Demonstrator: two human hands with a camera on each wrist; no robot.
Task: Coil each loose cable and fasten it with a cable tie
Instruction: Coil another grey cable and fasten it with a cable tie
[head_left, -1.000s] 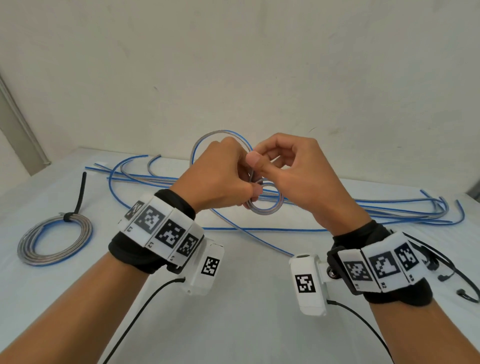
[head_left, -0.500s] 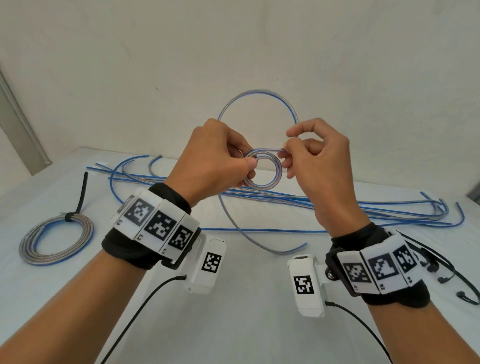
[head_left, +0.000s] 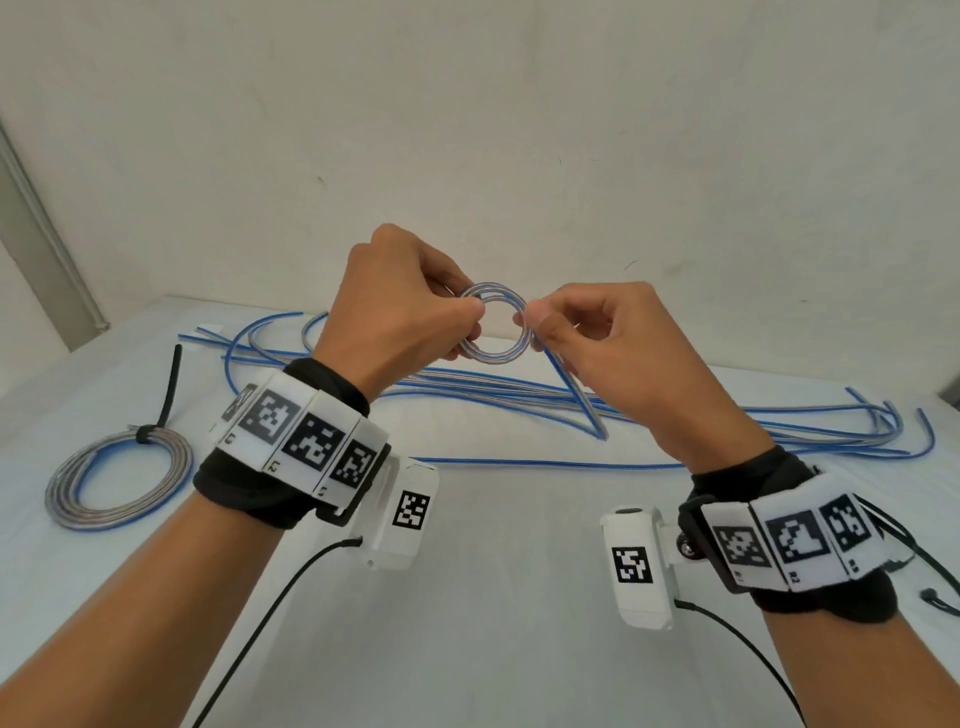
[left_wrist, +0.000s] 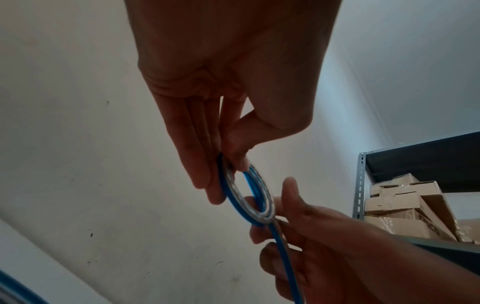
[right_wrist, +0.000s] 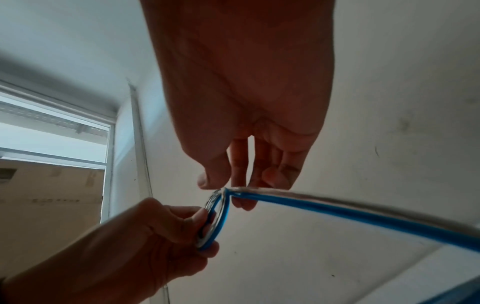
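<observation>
I hold a small coil (head_left: 497, 354) of blue-and-silver cable in the air above the white table (head_left: 467, 597). My left hand (head_left: 410, 306) pinches the coil's left side between thumb and fingers; the left wrist view shows that coil (left_wrist: 246, 203) edge-on. My right hand (head_left: 587, 338) pinches the coil's right side, where the cable's loose tail (head_left: 576, 395) runs down to the table. In the right wrist view the tail (right_wrist: 337, 207) leaves the coil (right_wrist: 217, 218) to the right.
A finished coil (head_left: 111, 483) bound by a black cable tie (head_left: 148, 434) lies at the left. Several loose blue-and-silver cables (head_left: 779, 421) sprawl across the back of the table. Black cords (head_left: 935, 597) lie at the right edge. A shelf with cardboard boxes (left_wrist: 405, 207) stands beside the table.
The large loop that stood above my hands has been drawn down into the small coil. Both hands rose a little and the tail on the table got shorter.
</observation>
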